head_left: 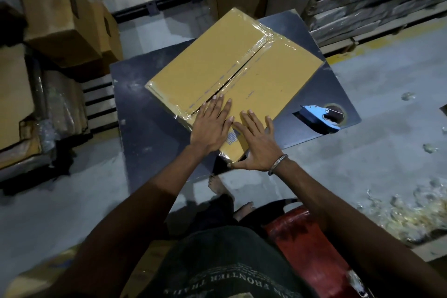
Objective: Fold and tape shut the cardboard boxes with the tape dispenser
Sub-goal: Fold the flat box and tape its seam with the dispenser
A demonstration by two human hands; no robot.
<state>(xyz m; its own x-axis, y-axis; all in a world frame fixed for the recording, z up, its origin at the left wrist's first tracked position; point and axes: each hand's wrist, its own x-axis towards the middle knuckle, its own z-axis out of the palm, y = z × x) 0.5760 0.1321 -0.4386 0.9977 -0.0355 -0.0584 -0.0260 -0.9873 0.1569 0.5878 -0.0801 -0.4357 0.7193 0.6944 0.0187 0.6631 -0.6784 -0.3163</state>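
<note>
Head view, looking down on a dark table [154,128] that carries a closed cardboard box [217,60] lying diagonally across its top. The two top flaps of the box meet along a centre seam [242,68], which is covered by a strip of clear tape [262,42]; further clear tape wraps the box corners. The left hand [209,128] lies flat on the near end of the box, its fingers [217,106] straight and slightly spread, holding nothing, their tips reaching the near end of the seam. The right hand [256,145] lies flat just beside it, fingers straight and pressed to the cardboard, while its thumb hooks down over the nearest box corner; a metal bracelet [278,164] circles that wrist. Between the two hands, partly hidden under the palms, a small printed barcode label [232,138] shows on the box top. The tape dispenser [321,117], blue with a dark roll, rests on the table well to the right of the right-hand fingertips and apart from the box, untouched by either hand. Beyond the fingertips and to the left, other brown cartons [60,17] stand stacked on the floor. Crumpled clear scraps [411,213] litter the concrete floor to the right of the right forearm.
</note>
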